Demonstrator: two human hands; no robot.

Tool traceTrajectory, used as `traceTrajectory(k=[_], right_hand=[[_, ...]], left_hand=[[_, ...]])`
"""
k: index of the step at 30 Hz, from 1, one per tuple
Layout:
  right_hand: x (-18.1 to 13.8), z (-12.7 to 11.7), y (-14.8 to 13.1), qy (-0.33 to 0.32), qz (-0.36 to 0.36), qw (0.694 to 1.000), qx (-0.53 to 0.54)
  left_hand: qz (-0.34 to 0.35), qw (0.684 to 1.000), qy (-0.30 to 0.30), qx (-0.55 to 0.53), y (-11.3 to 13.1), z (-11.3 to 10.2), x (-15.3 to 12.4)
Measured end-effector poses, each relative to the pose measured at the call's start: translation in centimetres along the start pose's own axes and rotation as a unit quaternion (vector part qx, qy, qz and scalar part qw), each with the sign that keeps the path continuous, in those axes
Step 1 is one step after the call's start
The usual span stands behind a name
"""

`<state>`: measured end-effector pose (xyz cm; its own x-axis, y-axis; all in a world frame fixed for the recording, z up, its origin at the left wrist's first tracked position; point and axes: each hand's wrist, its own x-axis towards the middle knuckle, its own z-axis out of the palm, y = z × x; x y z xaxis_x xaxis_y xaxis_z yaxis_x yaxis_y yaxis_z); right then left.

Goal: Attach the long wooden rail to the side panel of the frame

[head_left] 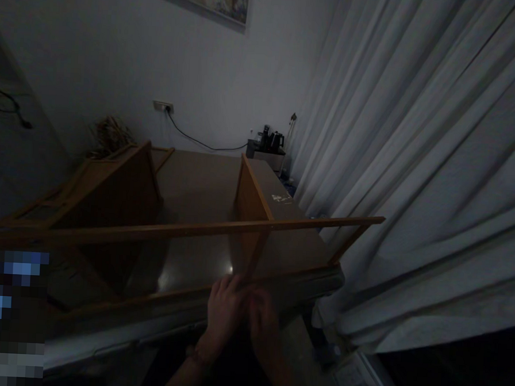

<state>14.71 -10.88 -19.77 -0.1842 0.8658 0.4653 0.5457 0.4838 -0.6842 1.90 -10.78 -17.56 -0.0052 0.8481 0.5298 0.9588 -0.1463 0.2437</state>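
A large brown wooden frame (186, 231) with long rails, a short upright and panels lies across a broad surface in front of me. My left hand (224, 307) is closed, its fingers curled at the lower rail near the foot of the middle upright (256, 255). Beside it, almost touching, my right hand (262, 317) is at the same joint; its fingers are bent but smeared by motion and dim light. Whether a small part or tool is between the hands, I cannot make out.
Pale curtains (414, 166) hang along the right side. A black kettle (276, 140) stands on a small cabinet (268, 159) at the back. A cable runs from a wall socket (162, 105). Dry sticks (111, 134) lie behind the frame at left. The lower left corner is pixelated.
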Motion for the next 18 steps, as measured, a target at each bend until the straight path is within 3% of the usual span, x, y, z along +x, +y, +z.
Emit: traceTrajectory(k=[11,18], right_hand=[[0.5,-1.6,1.6,0.013,-0.005,1.000,0.017],[0.9,-1.4,0.8,-0.002,0.010,0.998,0.056]], left_hand=[[-0.005,1.000,0.004,-0.003,0.0,0.2,0.0],[-0.021,1.000,0.004,-0.019,0.5,0.0,0.2]])
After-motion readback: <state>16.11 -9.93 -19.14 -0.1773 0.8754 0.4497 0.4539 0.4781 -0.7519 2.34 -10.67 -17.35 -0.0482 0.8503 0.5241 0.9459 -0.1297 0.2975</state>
